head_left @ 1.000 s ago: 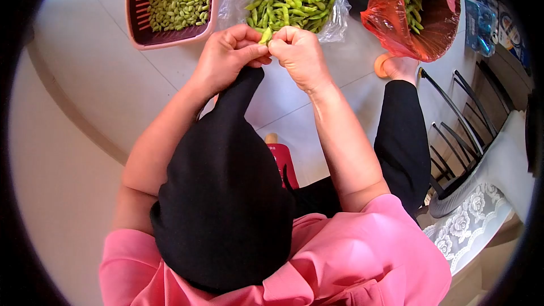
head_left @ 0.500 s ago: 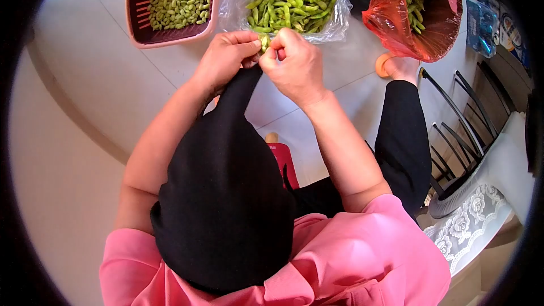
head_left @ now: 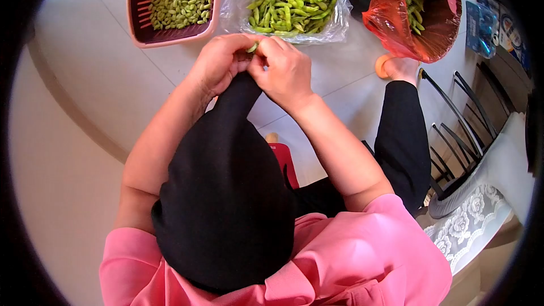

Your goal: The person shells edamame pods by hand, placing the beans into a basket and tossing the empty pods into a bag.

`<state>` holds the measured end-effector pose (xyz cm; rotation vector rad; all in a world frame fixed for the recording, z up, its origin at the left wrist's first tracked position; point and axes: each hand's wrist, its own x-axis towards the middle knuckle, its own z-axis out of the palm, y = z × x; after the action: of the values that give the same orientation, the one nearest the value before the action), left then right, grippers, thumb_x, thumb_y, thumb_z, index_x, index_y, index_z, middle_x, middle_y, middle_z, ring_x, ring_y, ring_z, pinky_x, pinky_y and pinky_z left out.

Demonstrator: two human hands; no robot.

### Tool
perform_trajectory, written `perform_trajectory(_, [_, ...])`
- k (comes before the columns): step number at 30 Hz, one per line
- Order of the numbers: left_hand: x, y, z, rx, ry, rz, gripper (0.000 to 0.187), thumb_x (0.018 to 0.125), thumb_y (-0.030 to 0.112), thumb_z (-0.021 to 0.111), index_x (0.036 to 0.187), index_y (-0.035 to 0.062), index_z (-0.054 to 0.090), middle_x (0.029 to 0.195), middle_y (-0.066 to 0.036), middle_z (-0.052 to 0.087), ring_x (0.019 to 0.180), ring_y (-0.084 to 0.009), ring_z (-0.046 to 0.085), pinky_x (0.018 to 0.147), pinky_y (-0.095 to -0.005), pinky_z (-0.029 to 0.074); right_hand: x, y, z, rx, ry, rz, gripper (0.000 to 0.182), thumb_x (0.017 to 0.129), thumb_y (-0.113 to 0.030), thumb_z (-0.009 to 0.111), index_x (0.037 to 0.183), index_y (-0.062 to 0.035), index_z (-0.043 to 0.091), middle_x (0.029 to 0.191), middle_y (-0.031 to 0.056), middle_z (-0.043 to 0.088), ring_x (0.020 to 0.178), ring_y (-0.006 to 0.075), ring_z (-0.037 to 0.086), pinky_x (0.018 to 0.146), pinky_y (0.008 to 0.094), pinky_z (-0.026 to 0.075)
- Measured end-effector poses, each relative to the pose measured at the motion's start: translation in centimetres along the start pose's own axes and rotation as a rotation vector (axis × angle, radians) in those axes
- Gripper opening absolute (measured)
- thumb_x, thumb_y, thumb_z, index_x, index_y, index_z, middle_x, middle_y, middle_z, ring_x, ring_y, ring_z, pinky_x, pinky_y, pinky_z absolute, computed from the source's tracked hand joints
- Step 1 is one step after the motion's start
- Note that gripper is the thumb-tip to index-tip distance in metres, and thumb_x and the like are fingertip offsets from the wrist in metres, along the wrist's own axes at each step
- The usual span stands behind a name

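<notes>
A green pod (head_left: 253, 48) shows between my fingertips, mostly hidden by them. My left hand (head_left: 222, 61) is closed on it from the left, and my right hand (head_left: 282, 69) pinches it from the right; the two hands touch. Just beyond them, green pods (head_left: 292, 5) lie heaped on a clear plastic bag (head_left: 338, 29). Shelled beans (head_left: 178, 0) cover part of the bottom of a pink-rimmed basket (head_left: 132, 33) at the upper left.
A red plastic bag (head_left: 387, 31) with some pods inside stands open at the upper right. Black chair legs (head_left: 453, 113) and a lace-edged cloth (head_left: 470, 215) are at the right. Something red (head_left: 286, 164) lies on the tiled floor (head_left: 113, 68).
My right hand has moved left and slightly down, closer against my left hand. The pod between the fingers now shows as a smaller piece, farther left.
</notes>
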<state>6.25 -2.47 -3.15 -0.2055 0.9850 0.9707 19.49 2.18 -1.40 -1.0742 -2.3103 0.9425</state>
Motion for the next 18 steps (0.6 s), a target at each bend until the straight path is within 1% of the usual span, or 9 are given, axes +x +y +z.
perform_trajectory(2, [-0.1, 0.1, 0.4, 0.071, -0.006, 0.015, 0.025, 0.085, 0.005, 0.041, 0.105, -0.0068, 0.054, 0.095, -0.013, 0.061, 0.087, -0.0201, 0.062, 0.078, -0.0302, 0.051, -0.3, 0.8, 0.1, 0.052, -0.058, 0.105, 0.011, 0.066, -0.001, 0.061, 0.074, -0.0048, 0.055, 0.064, 0.0064, 0.055, 0.053, 0.0182, 0.054, 0.048, 0.0298, 0.043])
perform_trajectory(3, [-0.2, 0.1, 0.4, 0.142, -0.008, 0.029, 0.025, 0.085, 0.003, 0.041, 0.105, -0.0069, 0.054, 0.096, -0.014, 0.060, 0.088, -0.0198, 0.062, 0.079, -0.0298, 0.051, -0.4, 1.0, 0.1, 0.053, -0.060, 0.105, 0.011, 0.066, -0.001, 0.061, 0.074, -0.0048, 0.055, 0.064, 0.0064, 0.055, 0.053, 0.0182, 0.054, 0.048, 0.0298, 0.043])
perform_trajectory(6, [0.5, -0.7, -0.8, 0.149, -0.015, 0.008, 0.024, 0.087, 0.004, 0.044, 0.105, -0.0072, 0.054, 0.098, -0.014, 0.060, 0.089, -0.0192, 0.061, 0.080, -0.0293, 0.050, -0.6, 1.9, -1.0, 0.358, -0.283, 0.435, 0.008, 0.075, -0.004, 0.064, 0.076, -0.0022, 0.057, 0.062, -0.0048, 0.048, 0.059, 0.0009, 0.041, 0.050, 0.0189, 0.035])
perform_trajectory(7, [0.7, -0.9, -1.0, 0.150, -0.020, 0.009, 0.024, 0.087, 0.004, 0.044, 0.105, -0.0072, 0.054, 0.098, -0.014, 0.060, 0.089, -0.0192, 0.061, 0.080, -0.0293, 0.050, -0.6, 2.3, -1.1, 0.354, -0.280, 0.434, 0.008, 0.075, -0.004, 0.064, 0.076, -0.0022, 0.057, 0.062, -0.0048, 0.048, 0.059, 0.0009, 0.041, 0.050, 0.0189, 0.035])
perform_trajectory(9, [0.8, -1.0, -0.9, 0.059, -0.064, 0.010, 0.025, 0.088, 0.007, 0.045, 0.107, -0.0067, 0.055, 0.100, -0.013, 0.061, 0.089, -0.0176, 0.061, 0.078, -0.0278, 0.050, -0.4, 3.1, -1.3, 0.680, -0.309, 0.617, 0.007, 0.080, -0.004, 0.061, 0.075, -0.0015, 0.057, 0.066, -0.0065, 0.050, 0.060, 0.0004, 0.042, 0.051, 0.0174, 0.035])
perform_trajectory(11, [0.6, -0.5, -0.3, 0.058, -0.074, 0.009, 0.025, 0.088, 0.007, 0.045, 0.108, -0.0061, 0.055, 0.100, -0.012, 0.061, 0.088, -0.0165, 0.060, 0.077, -0.0269, 0.050, -0.4, 3.2, -1.7, 0.728, -0.306, 0.670, 0.007, 0.083, -0.003, 0.059, 0.076, -0.0010, 0.057, 0.068, -0.0069, 0.050, 0.061, 0.0001, 0.042, 0.053, 0.0160, 0.035])
perform_trajectory(14, [0.1, 0.0, 0.4, 0.133, -0.060, 0.011, 0.027, 0.090, 0.010, 0.046, 0.110, -0.0044, 0.055, 0.101, -0.011, 0.061, 0.086, -0.0147, 0.060, 0.075, -0.0258, 0.050, -0.4, 2.7, -3.1, 0.738, -0.124, 0.677, 0.004, 0.082, -0.004, 0.059, 0.079, -0.0026, 0.057, 0.067, -0.0052, 0.053, 0.059, 0.0011, 0.043, 0.050, 0.0177, 0.036])
perform_trajectory(16, [0.1, 0.3, 0.3, 0.210, -0.042, 0.013, 0.027, 0.090, 0.012, 0.046, 0.111, -0.0033, 0.055, 0.101, -0.010, 0.061, 0.085, -0.0141, 0.060, 0.074, -0.0256, 0.050, 0.5, 1.8, -5.6, 0.553, 0.124, 0.530, 0.007, 0.082, -0.004, 0.061, 0.078, -0.0020, 0.056, 0.068, -0.0047, 0.054, 0.059, 0.0015, 0.043, 0.051, 0.0179, 0.037])
perform_trajectory(18, [-0.1, 0.9, -0.5, 0.201, 0.011, 0.150, 0.026, 0.090, 0.014, 0.048, 0.109, -0.0001, 0.058, 0.096, -0.009, 0.063, 0.082, -0.0121, 0.060, 0.072, -0.0243, 0.049, 2.4, 1.3, -9.3, 0.346, 0.419, 0.270, 0.006, 0.083, -0.005, 0.062, 0.080, -0.0016, 0.057, 0.069, -0.0029, 0.055, 0.059, 0.0025, 0.045, 0.052, 0.0182, 0.038])
